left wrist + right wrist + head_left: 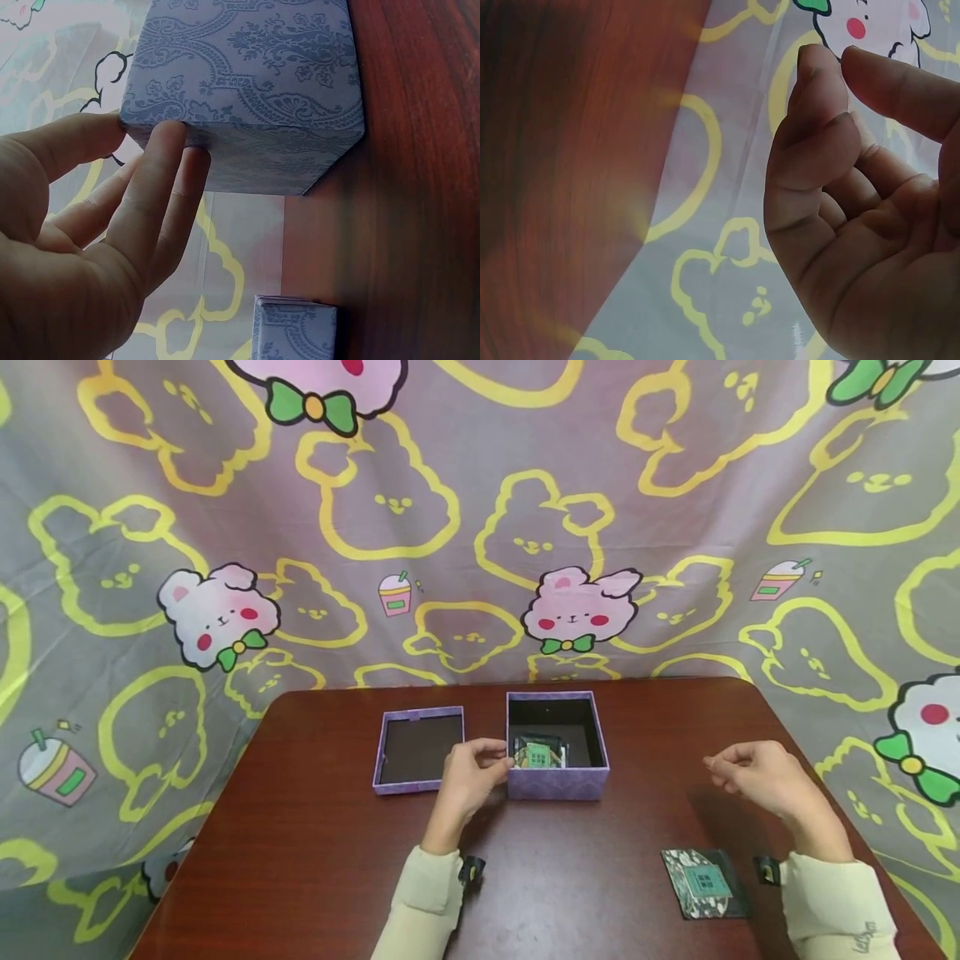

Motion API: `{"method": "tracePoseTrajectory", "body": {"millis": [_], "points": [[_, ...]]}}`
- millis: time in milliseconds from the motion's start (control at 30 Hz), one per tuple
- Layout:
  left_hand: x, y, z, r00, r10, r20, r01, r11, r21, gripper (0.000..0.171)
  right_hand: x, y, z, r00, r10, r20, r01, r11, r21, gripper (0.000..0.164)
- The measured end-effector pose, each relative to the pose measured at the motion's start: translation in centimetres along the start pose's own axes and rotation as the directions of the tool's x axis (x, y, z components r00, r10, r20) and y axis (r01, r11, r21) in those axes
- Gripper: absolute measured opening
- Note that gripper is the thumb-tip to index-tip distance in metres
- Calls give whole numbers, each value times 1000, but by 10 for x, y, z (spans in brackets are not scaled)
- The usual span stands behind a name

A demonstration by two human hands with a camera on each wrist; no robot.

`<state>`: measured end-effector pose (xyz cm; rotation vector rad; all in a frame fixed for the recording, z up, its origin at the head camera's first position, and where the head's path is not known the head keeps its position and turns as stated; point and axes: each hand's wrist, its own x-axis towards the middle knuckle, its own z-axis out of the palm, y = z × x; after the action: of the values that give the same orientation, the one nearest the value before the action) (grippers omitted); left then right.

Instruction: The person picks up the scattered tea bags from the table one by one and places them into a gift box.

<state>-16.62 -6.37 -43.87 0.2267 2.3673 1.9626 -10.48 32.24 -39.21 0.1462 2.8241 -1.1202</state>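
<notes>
A purple patterned box (558, 784), open at the top with a dark inside, stands near the back of the table. My left hand (471, 777) is at its left front corner. In the left wrist view, the thumb and extended fingers touch the box (247, 67) at its edge and side. A flat packet with a green label (538, 756) lies inside, partly hidden by the front wall. My right hand (772, 781) hovers over the table's right side, index finger curled to the thumb tip, holding nothing. Below and left of it lies another flat packet with a green label (705, 882).
Left of the box lies the shallow purple lid (422, 750), its dark inside facing up. The reddish-brown table (315, 868) reaches back to a grey curtain (465, 568) printed with cartoon bears and rabbits. Curtain also hangs along both sides.
</notes>
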Motion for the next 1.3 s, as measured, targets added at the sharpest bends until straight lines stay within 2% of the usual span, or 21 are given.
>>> {"method": "tracePoseTrajectory", "body": {"millis": [133, 467, 767, 967, 1300], "points": [[0, 1, 0, 1000, 12, -3, -12, 1000, 13, 29, -1, 2, 2, 1000, 0, 0, 0, 1000, 13, 31], [-1, 2, 0, 1000, -5, -6, 5, 1000, 2, 30, -8, 8, 6, 1000, 26, -5, -26, 1000, 10, 32], [0, 0, 1, 1000, -22, -7, 23, 999, 25, 29, -16, 14, 12, 999, 43, 7, -43, 998, -54, 28], [0, 0, 2, 1000, -16, -6, 16, 1000, 25, 27, -20, 18, 18, 999, 41, 1, -41, 998, -39, 31], [-1, 0, 1, 1000, -10, -2, 10, 1000, 7, 27, -23, 21, 25, 997, 56, 45, -55, 998, -34, 25]]}}
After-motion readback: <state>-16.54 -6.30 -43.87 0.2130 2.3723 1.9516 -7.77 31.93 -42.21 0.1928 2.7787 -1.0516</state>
